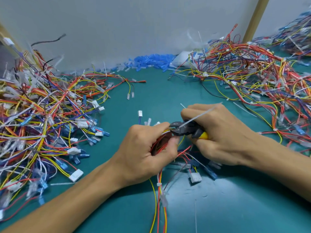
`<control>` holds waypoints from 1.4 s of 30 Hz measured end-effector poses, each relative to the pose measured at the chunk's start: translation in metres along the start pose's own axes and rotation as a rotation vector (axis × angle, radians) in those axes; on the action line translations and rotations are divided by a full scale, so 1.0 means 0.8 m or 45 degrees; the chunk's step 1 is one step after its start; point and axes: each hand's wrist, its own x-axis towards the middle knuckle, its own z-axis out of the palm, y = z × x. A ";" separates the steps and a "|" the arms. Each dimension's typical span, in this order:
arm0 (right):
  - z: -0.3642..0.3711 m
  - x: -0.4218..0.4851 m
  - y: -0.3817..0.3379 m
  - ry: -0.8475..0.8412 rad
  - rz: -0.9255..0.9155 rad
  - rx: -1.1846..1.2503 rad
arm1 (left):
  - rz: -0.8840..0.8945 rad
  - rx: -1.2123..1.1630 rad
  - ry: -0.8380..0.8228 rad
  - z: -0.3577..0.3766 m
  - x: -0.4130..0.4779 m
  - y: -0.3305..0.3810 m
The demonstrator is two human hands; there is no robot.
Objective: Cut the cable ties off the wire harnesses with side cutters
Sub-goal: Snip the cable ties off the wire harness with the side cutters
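My left hand (144, 152) grips a wire harness (159, 195) of red, yellow and white wires over the middle of the green mat. My right hand (220, 137) holds side cutters (183, 129) with dark jaws and a yellow-and-grey handle. The jaws sit against the bundle right at my left thumb and forefinger. A white cable tie (198, 116) runs up and to the right from the jaws, across my right fingers. Harness tails with a white connector (195, 177) and blue terminals trail below my hands.
A big tangle of harnesses (42, 118) fills the left side and another heap (262, 78) the right. Blue and clear terminal sleeves (151, 62) are piled against the grey back wall. Bare green mat (227, 207) lies in front. A loose tie (61, 183) lies at left.
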 end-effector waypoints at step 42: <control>0.000 0.002 0.007 -0.074 -0.034 -0.001 | 0.113 0.136 0.043 0.000 -0.001 0.002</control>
